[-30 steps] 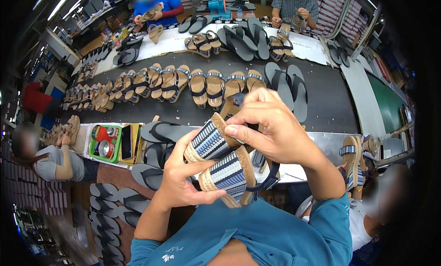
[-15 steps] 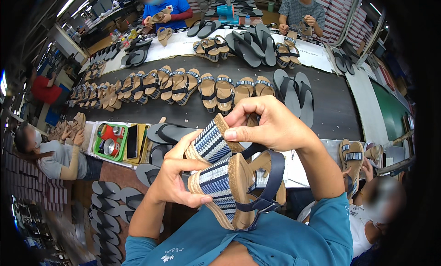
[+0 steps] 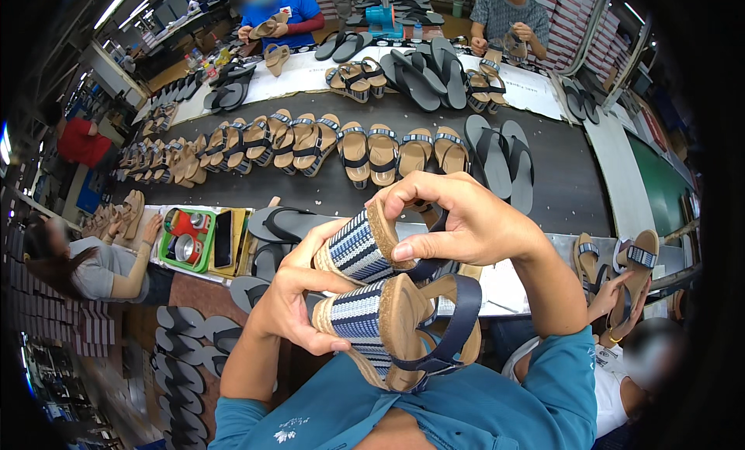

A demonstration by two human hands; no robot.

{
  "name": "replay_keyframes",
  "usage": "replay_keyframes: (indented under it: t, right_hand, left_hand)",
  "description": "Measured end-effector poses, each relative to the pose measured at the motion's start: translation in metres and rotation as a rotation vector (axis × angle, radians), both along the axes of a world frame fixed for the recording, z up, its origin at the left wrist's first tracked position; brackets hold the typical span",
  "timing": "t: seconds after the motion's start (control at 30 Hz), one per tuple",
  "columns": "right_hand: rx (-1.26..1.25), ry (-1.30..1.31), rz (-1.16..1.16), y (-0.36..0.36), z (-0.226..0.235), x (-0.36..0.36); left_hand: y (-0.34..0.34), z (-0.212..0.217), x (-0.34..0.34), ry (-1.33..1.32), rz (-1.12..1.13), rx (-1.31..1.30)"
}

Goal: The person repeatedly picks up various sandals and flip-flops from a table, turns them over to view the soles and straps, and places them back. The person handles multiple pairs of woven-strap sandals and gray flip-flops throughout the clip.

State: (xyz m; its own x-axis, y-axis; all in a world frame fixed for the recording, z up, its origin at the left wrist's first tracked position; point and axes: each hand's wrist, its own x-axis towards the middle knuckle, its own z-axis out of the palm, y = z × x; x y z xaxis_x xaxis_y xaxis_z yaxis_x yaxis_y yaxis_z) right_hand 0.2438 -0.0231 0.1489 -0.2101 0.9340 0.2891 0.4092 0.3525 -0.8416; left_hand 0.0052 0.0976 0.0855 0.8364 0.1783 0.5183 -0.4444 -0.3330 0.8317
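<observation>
Two wedge sandals are held up in front of my chest, turned on their sides with the heels to the left. Both have blue-and-white striped woven wedges, cork edges, tan footbeds and navy straps. My left hand (image 3: 299, 302) is closed on the nearer sandal (image 3: 361, 314), its thumb along the wedge. Its other fingers lie at the heel of the farther sandal (image 3: 353, 248). My right hand (image 3: 458, 221) pinches the farther sandal's cork rim between thumb and fingers; part of that sandal is hidden behind this hand.
Beyond my hands, a dark conveyor belt (image 3: 310, 194) carries a row of tan sandals (image 3: 369, 151) and grey flip-flops (image 3: 500, 163). To the left sit a green tray (image 3: 186, 252) and a phone (image 3: 223, 239). Co-workers handle sandals on both sides and across the belt.
The held sandals have tilted slightly, and my right hand has shifted a little right and down along the rim. At right, a co-worker's hands now hold a sandal up.
</observation>
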Motion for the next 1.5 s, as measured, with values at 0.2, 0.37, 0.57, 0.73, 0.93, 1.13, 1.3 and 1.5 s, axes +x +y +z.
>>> replay_keyframes:
  t: [0.2, 0.37, 0.57, 0.73, 0.93, 1.13, 1.3, 1.5]
  right_hand:
    - [0.111, 0.108, -0.038, -0.002, -0.010, 0.009]
    - [0.041, 0.282, -0.607, 0.006, -0.087, 0.075]
    - [-0.382, -0.680, -0.858, -0.025, -0.324, 0.109]
    - [-0.423, -0.934, -0.771, -0.011, -0.354, 0.128]
    - [-0.370, -1.216, -0.605, 0.011, -0.359, 0.141]
    - [-0.096, -0.780, -0.965, -0.004, -0.278, 0.099]
    - [-0.650, 0.077, -0.976, -0.046, -0.304, 0.051]
    - [-0.358, -0.214, -1.097, -0.071, -0.303, 0.025]
  left_hand:
    - [-0.005, 0.011, 0.002, 0.027, 0.124, 0.169]
    - [-0.023, 0.012, -0.002, 0.098, 0.356, 0.497]
    - [-0.036, -0.021, -0.012, 0.213, 0.596, 0.604]
    - [-0.046, -0.034, -0.021, 0.293, 0.575, 0.618]
    - [-0.061, -0.051, -0.024, 0.313, 0.572, 0.583]
    - [-0.070, -0.065, -0.033, 0.326, 0.659, 0.564]
    - [-0.070, -0.073, -0.021, 0.258, 0.672, 0.572]
    - [-0.068, -0.076, -0.023, 0.217, 0.652, 0.602]
